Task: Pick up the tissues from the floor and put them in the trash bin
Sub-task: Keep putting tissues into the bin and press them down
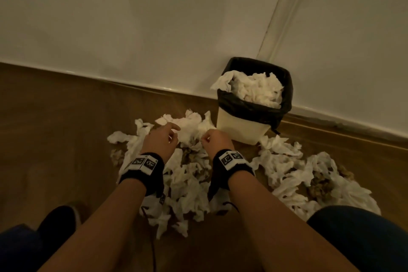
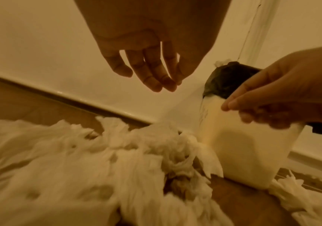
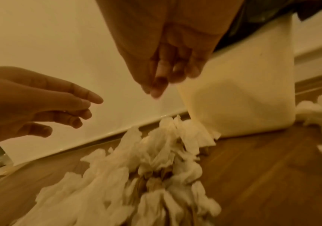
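Head view: the crumpled white paper tissues point(image 1: 189, 174) lie heaped on the brown wooden floor point(image 1: 66, 121), from the foot of the bin back toward the person's knees, with a second drift to the right. The cream plastic trash bin with a black liner bag point(image 1: 254, 99) stands against the white wall point(image 1: 132, 17) at the floor's far edge, already piled to the rim, one tissue drooping over its left lip. The left hand point(image 1: 162, 137) hovers over the heap, fingers loosely apart and holding nothing. The right hand point(image 1: 217, 139) hangs beside it, fingers drawn in; whether it pinches anything cannot be told here.

Left wrist view: the left hand's fingers point(image 2: 152, 76) dangle relaxed above the blurred tissues, clear of them. The right hand appears at the right in front of the bin, fingers bunched, no tissue visible in it.

Right wrist view: the right fingers point(image 3: 162, 79) hang together, seemingly empty.

Risk, as I judge it: the bin is nearly full, so more tissues may slide off the mound or follow the drooping one back to the floor unless pressed down. A loose grab could also shed pieces on the way.
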`<state>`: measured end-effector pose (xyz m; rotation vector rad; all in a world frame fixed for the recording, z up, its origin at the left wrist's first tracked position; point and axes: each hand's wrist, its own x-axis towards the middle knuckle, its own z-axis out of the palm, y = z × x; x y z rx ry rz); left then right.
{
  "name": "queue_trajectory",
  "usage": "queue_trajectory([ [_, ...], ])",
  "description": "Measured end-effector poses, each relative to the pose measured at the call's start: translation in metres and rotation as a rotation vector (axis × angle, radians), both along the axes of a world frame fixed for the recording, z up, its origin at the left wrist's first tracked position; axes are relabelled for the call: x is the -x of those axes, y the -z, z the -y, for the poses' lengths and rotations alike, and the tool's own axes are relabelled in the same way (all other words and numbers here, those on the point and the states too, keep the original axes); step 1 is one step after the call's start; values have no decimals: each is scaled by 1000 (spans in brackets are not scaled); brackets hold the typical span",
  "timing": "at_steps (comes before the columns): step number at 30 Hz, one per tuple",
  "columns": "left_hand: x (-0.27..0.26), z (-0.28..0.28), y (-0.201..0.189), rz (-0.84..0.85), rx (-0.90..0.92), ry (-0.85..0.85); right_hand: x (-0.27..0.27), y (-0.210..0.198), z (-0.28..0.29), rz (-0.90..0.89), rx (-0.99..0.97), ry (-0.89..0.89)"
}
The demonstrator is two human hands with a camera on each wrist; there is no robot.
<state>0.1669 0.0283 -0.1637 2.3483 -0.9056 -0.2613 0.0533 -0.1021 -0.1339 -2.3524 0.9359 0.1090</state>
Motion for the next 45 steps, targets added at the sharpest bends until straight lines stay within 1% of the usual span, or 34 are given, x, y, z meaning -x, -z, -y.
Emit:
queue_trajectory([
  [2,0,-7,11,-87,-79,20,-4,11,-9,-134,-80,-90],
  [4,1,-12,18,-123,-147,71,-7,23,-19,-225,-102,-145],
  [6,2,-17,21,-106,-166,103,-6,36,-25,-272,-106,-173],
  [9,5,-23,20,-99,-139,91,3,53,-29,-305,-118,-219],
  [11,7,-25,18,-105,-143,98,4,58,-28,-272,-89,-192],
  [15,8,-28,14,-109,-184,160,-3,46,-17,-244,-130,-150],
  [18,10,-31,15,-112,-236,211,-8,32,-4,-125,-154,-80],
  [20,14,-32,18,-128,-295,230,-10,23,4,-70,-154,-53],
  [24,28,-29,32,-118,-474,276,-13,7,17,-5,-123,-44],
  [27,36,-27,40,-127,-591,258,-12,0,23,17,-135,-36],
  [30,40,-24,43,-166,-634,258,-11,-8,29,30,-147,-35],
  [32,38,-23,41,-133,-649,296,-9,-13,32,51,-152,-21],
  [34,34,-23,37,-115,-622,289,-7,-17,34,66,-151,-22],
  [38,22,-21,18,-182,-431,149,2,-27,39,106,-224,9],
  [42,13,-17,-8,-256,-146,12,13,-39,39,214,-270,80],
  [45,10,-15,-29,-325,75,-25,23,-54,40,318,-293,118],
])
